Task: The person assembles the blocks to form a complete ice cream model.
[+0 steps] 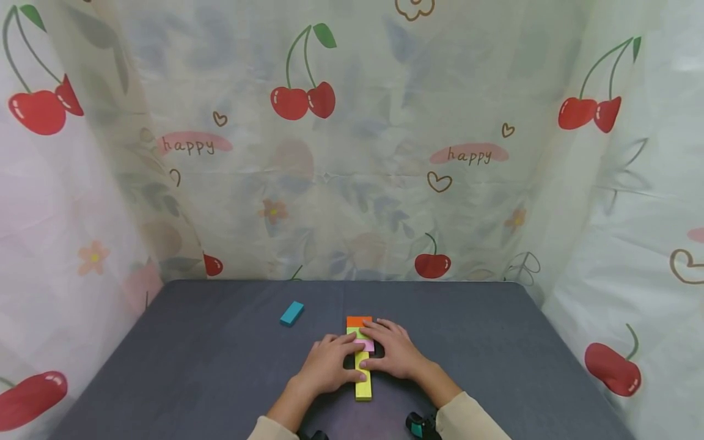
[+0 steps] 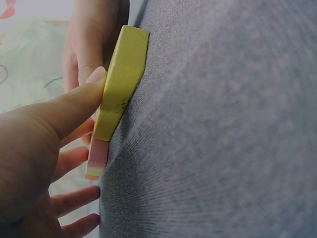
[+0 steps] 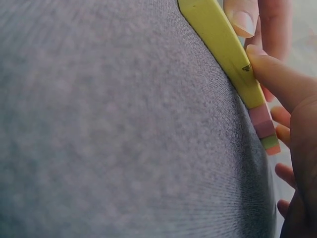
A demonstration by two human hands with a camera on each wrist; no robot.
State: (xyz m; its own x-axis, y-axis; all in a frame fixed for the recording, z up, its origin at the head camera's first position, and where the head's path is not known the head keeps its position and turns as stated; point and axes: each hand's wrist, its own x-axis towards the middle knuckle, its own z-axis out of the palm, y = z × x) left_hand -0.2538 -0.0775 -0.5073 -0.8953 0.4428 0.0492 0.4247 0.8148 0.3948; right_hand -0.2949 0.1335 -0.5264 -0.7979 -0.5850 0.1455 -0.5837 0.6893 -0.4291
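A yellow block (image 1: 363, 393) lies lengthwise on the dark table. In line at its far end lie a pink block (image 1: 370, 346), a light green block (image 1: 352, 330) and an orange block (image 1: 356, 321), set crosswise side by side. My left hand (image 1: 326, 365) rests its thumb on the yellow block, with its forefinger over the pink and green blocks. From the other side my right hand (image 1: 398, 354) touches the yellow block with its thumb, while its extended fingers reach over the green and orange blocks. Both hands partly cover the row.
A blue block (image 1: 292, 313) lies apart on the table (image 1: 220, 354), further back and to the left. Behind and on both sides hangs a pale curtain (image 1: 352, 146) printed with cherries. A black wrist device (image 1: 423, 426) sits by the right sleeve.
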